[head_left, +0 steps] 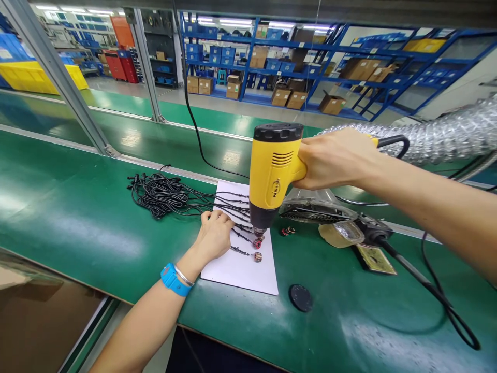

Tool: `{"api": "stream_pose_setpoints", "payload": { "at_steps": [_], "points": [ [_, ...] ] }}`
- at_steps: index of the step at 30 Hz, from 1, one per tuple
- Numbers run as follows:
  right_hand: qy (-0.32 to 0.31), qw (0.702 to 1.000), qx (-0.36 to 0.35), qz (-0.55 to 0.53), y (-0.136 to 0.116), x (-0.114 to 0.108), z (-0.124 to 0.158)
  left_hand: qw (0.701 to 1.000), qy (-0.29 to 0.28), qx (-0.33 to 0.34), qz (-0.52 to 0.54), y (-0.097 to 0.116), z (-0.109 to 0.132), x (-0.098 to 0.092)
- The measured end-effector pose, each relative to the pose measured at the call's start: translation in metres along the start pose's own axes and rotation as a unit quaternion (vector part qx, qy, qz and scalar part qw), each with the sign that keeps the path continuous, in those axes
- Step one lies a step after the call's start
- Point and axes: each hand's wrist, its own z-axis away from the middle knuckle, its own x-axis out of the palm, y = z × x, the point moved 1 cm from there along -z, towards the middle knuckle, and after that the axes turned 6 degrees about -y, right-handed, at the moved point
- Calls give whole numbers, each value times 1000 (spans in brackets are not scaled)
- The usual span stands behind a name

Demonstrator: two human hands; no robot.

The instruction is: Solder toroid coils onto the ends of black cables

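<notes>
The left grip (213,237) lies open, fingers pressing flat on black cables (163,196) fanned across a white sheet (236,272) — just right of it, under the nozzle of a yellow heat gun (274,171), sits a small wound rotor (257,243). The right grip (334,158) closes round the gun's handle, above the green worktop (77,207) — blue warehouse shelving (256,62) stands beyond.

Beyond the far edge of the green workbench (77,207), aluminium frame posts (145,65) rise in front of a grey factory floor (229,103). Blue steel shelving (248,67) holds cardboard boxes (280,97) and blue bins (217,54) under bright ceiling lights (236,22), with red cabinets (116,65) and a yellow crate (34,77) toward the left.
</notes>
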Motion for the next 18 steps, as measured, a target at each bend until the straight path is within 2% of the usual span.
{"api": "stream_pose_setpoints", "payload": {
  "at_steps": [9,18],
  "points": [
    [11,999,34,8,3,2,-2,1000,4,1,9,0,0,0],
    [24,1000,15,-13,-2,3,-12,1000,13,-2,15,-1,0,0]
  ]
}}
